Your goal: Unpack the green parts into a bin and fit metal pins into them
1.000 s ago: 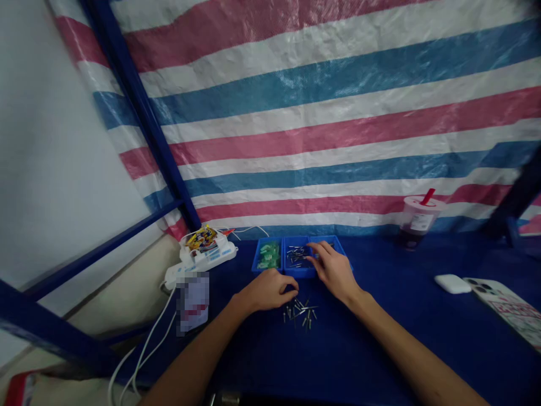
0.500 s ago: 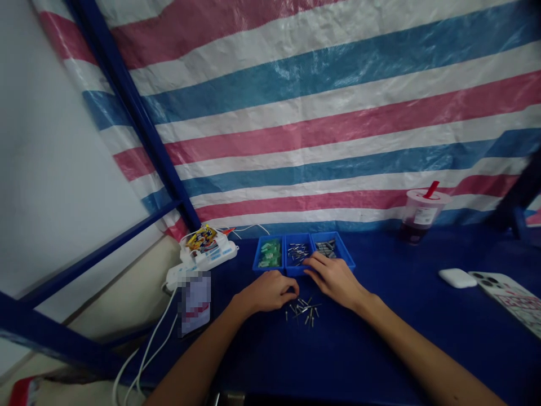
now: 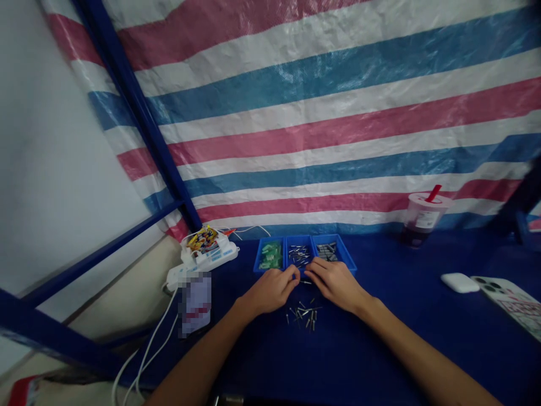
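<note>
My left hand (image 3: 275,288) is closed, its fingers pinched at the front edge of the middle blue tray (image 3: 299,273). Facing it, my right hand (image 3: 335,282) has its fingers pressed together near the same edge. A small metal rivet (image 3: 305,282) shows between the two hands; which fingers grip it is unclear. Metal rivets (image 3: 299,255) lie in the middle tray. Green pieces (image 3: 270,255) fill the left tray, and grey pieces (image 3: 327,251) lie in the right one. Several loose rivets (image 3: 305,314) are scattered on the table in front of my hands.
On the left are a white power strip (image 3: 211,260), cables and a phone-like device (image 3: 198,303). At the right stand a cup with a red straw (image 3: 422,220), a white earphone case (image 3: 460,282) and a phone (image 3: 511,304). A striped sheet (image 3: 304,135) hangs behind the blue table.
My left hand has moved up to the middle tray's front edge. My right hand has drawn slightly back from the tray, and a rivet now shows between the hands.
</note>
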Tool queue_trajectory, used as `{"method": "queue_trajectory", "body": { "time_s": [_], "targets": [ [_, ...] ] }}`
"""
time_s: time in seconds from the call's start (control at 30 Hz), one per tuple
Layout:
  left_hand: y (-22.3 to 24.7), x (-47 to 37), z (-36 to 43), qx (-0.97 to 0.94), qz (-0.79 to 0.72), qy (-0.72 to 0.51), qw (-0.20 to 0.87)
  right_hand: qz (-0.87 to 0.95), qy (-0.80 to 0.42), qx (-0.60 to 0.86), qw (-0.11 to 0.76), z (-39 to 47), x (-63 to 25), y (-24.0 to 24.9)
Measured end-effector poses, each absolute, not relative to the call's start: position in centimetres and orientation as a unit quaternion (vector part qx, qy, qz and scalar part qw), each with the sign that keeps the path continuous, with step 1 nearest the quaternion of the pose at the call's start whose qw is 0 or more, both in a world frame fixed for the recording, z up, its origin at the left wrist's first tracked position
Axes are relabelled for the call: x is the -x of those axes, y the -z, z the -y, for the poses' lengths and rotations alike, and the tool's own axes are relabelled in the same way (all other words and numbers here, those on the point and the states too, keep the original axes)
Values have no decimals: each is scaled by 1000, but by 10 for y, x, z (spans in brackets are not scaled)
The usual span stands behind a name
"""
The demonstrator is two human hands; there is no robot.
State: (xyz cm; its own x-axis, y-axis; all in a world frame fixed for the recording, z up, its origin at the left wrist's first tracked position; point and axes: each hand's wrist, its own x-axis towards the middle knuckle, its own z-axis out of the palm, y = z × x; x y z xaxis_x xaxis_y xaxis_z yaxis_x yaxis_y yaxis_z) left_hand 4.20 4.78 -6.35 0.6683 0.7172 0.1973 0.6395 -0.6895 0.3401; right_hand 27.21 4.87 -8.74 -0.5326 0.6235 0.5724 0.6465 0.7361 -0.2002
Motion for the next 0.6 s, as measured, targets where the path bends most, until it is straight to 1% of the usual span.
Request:
{"method": "queue_trajectory", "body": {
  "time_s": [0.17, 0.33, 0.6],
  "targets": [
    [64, -44, -48, -882, -399, -209, 139, 880, 9, 358, 310, -47, -272, 86],
    [64, -44, -49, -870, -403, -233, 162, 883, -1, 347, 316, -45, -271, 85],
    [67, -47, -47, -880, -367, -264, 146, 879, -6, 342, 333, -47, -272, 88]
  ]
}}
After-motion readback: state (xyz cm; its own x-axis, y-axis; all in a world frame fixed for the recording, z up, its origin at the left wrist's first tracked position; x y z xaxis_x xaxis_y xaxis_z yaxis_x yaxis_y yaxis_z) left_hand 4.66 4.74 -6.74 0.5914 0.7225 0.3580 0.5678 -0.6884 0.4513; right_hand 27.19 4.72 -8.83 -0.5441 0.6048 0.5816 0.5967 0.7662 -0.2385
